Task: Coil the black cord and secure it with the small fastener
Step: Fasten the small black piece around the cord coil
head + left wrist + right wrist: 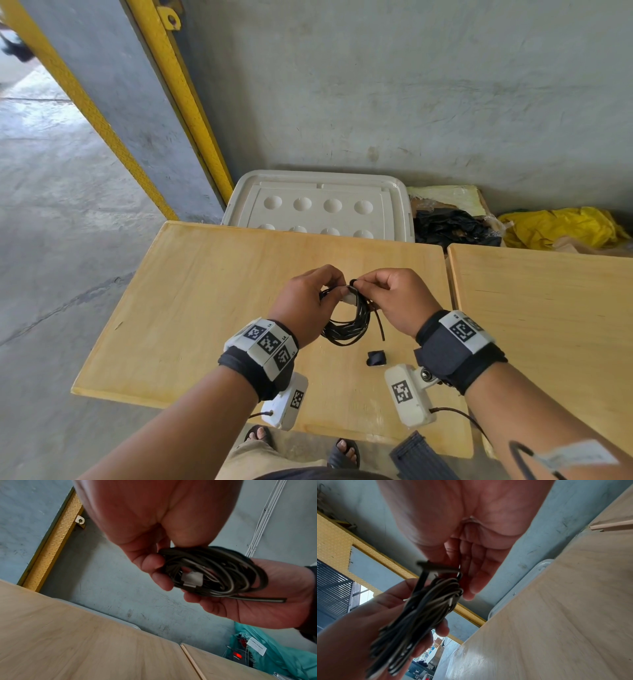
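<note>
The black cord (pixel 346 330) is wound into a coil of several loops and held above the wooden table (pixel 205 308). My left hand (pixel 337 289) grips the coil's upper left side, fingers curled round the loops (pixel 214 563). My right hand (pixel 363 286) pinches a black strand at the coil's top (pixel 428 601). A loose end (pixel 380 325) hangs below that hand. A white connector (pixel 192 578) sits among the loops. A small black fastener (pixel 376 358) lies on the table under the coil, touched by neither hand.
A second wooden table (pixel 548 308) stands to the right across a narrow gap. Behind the tables are a white dimpled plastic lid (pixel 322 205), a black bag (pixel 452 226) and yellow sheeting (pixel 561 226). A yellow-edged frame (pixel 185 102) rises at the left.
</note>
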`<state>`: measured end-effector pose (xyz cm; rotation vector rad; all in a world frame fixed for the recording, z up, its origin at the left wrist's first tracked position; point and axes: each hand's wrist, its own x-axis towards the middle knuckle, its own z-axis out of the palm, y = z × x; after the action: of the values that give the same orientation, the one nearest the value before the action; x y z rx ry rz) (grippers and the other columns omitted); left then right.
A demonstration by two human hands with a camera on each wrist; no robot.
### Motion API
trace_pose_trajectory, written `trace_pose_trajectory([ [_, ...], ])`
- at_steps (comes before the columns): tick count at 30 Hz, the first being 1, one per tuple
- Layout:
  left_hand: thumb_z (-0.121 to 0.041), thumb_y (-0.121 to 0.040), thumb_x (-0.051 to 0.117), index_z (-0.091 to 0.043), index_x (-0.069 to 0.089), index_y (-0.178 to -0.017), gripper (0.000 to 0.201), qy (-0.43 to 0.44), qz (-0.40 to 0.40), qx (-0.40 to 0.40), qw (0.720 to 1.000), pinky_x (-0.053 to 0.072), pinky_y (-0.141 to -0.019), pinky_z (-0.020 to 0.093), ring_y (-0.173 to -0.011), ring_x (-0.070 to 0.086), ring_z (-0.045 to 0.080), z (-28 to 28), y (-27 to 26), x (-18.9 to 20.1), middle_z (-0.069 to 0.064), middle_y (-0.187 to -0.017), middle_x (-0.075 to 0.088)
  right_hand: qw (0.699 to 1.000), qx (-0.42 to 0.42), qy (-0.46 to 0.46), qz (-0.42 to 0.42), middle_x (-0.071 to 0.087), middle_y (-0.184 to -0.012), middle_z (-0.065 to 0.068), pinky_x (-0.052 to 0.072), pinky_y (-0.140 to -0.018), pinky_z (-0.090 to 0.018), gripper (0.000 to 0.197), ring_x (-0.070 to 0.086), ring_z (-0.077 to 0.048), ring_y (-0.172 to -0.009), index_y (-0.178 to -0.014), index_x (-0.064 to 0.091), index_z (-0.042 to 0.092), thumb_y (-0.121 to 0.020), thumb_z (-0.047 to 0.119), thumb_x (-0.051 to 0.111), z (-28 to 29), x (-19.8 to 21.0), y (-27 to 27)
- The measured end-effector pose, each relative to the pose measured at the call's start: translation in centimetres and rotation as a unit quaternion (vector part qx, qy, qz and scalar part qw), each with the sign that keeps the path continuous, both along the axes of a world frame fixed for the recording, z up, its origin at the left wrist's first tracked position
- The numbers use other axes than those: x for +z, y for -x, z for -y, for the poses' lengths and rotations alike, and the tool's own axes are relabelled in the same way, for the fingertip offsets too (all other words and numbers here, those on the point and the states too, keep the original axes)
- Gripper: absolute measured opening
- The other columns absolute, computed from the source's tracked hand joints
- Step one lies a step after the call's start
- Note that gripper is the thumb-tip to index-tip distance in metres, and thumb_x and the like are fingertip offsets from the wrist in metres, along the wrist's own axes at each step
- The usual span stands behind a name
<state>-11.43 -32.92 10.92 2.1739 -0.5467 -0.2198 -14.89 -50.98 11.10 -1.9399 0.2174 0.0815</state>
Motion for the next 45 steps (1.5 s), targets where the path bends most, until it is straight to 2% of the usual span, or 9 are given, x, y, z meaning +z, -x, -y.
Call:
trace_pose_trajectory([
  [7, -0.026, -0.093, 0.062, -0.024, 0.061, -0.092, 0.002, -0.028, 0.026, 0.010, 0.999, 0.053, -0.066, 0.028, -0.073, 0.060, 0.012, 0.3, 0.0, 0.2, -0.008, -0.088, 0.064, 1.000, 0.017, 0.003, -0.020, 0.076, -0.085, 0.001, 0.058, -0.083, -0.039, 0.021, 0.071, -0.016, -0.083, -0.089, 0.076, 0.017, -0.091, 0.031, 0.061, 0.3, -0.3, 0.0],
  [12, -0.029, -0.091, 0.064, -0.025, 0.063, -0.091, 0.004, -0.014, 0.014, 0.006, 1.000, 0.052, -0.066, 0.025, -0.072, 0.061, 0.009, 0.2, 0.0, -0.2, -0.013, -0.084, 0.063, 0.999, 0.030, 0.021, -0.019, 0.075, -0.080, -0.002, 0.059, -0.078, -0.037, 0.012, 0.070, -0.019, -0.077, -0.088, 0.076, 0.017, -0.085, 0.027, 0.069, 0.6, -0.2, 0.1],
  [20, -0.025, -0.088, 0.070, -0.023, 0.063, -0.100, 0.014, 0.062, -0.137, 0.039, 0.988, 0.062, -0.067, 0.032, -0.069, 0.073, 0.014, 0.1, 0.2, -0.1, -0.006, -0.093, 0.070, 0.994, -0.009, 0.102, 0.032, 0.070, -0.080, 0.000, 0.050, -0.065, -0.022, 0.012, 0.063, -0.015, -0.075, -0.089, 0.071, 0.016, -0.091, 0.020, 0.059, 0.1, -0.2, 0.1],
  [24, -0.024, -0.086, 0.072, -0.025, 0.062, -0.105, 0.021, 0.078, -0.205, 0.042, 0.975, 0.063, -0.069, 0.038, -0.068, 0.074, 0.019, -0.1, 0.4, -0.3, -0.001, -0.089, 0.072, 0.994, -0.024, 0.098, 0.043, 0.070, -0.081, -0.002, 0.052, -0.067, -0.025, 0.012, 0.064, -0.017, -0.077, -0.088, 0.070, 0.017, -0.092, 0.020, 0.058, 0.3, -0.5, 0.1],
  [30, -0.024, -0.088, 0.071, -0.025, 0.061, -0.102, 0.018, 0.087, -0.179, 0.093, 0.976, 0.061, -0.064, 0.029, -0.063, 0.072, 0.018, 0.3, 0.3, -0.4, -0.001, -0.094, 0.069, 0.997, -0.036, 0.068, 0.034, 0.068, -0.086, 0.011, 0.050, -0.074, -0.019, 0.016, 0.064, -0.005, -0.081, -0.100, 0.071, 0.019, -0.093, 0.025, 0.058, -0.1, -0.7, 0.0],
  [35, -0.022, -0.088, 0.071, -0.022, 0.060, -0.104, 0.020, 0.137, -0.169, 0.139, 0.966, 0.062, -0.064, 0.032, -0.068, 0.074, 0.020, 0.5, 0.2, -0.3, -0.001, -0.097, 0.068, 0.997, -0.032, -0.070, 0.008, 0.072, -0.102, 0.004, 0.057, -0.087, -0.040, 0.033, 0.071, -0.014, -0.093, -0.123, 0.061, 0.029, -0.091, 0.037, 0.057, -0.6, -1.2, 0.3],
  [37, -0.021, -0.088, 0.071, -0.021, 0.058, -0.104, 0.020, 0.160, -0.170, 0.154, 0.960, 0.063, -0.064, 0.033, -0.067, 0.074, 0.019, 0.5, 0.2, -0.2, 0.001, -0.098, 0.068, 0.994, -0.045, -0.095, -0.013, 0.069, -0.107, -0.002, 0.059, -0.083, -0.040, 0.045, 0.070, -0.020, -0.096, -0.127, 0.056, 0.032, -0.084, 0.039, 0.066, -0.7, -1.4, 0.4],
  [40, -0.022, -0.089, 0.070, -0.021, 0.054, -0.104, 0.022, 0.161, -0.188, 0.159, 0.956, 0.063, -0.068, 0.040, -0.070, 0.075, 0.020, 0.4, 0.1, -0.3, 0.005, -0.101, 0.068, 0.988, -0.060, -0.138, -0.031, 0.071, -0.103, -0.011, 0.061, -0.078, -0.039, 0.042, 0.072, -0.024, -0.088, -0.125, 0.057, 0.018, -0.085, 0.016, 0.069, -0.7, -1.2, 0.5],
  [45, -0.026, -0.083, 0.074, -0.028, 0.056, -0.107, 0.031, 0.107, -0.225, 0.089, 0.964, 0.062, -0.077, 0.047, -0.083, 0.075, 0.020, -0.6, -0.2, -0.6, 0.001, -0.106, 0.069, 0.999, 0.010, -0.036, -0.026, 0.072, -0.093, -0.007, 0.058, -0.081, -0.033, 0.030, 0.069, -0.023, -0.086, -0.114, 0.066, 0.024, -0.086, 0.016, 0.068, 0.2, -1.3, 0.5],
])
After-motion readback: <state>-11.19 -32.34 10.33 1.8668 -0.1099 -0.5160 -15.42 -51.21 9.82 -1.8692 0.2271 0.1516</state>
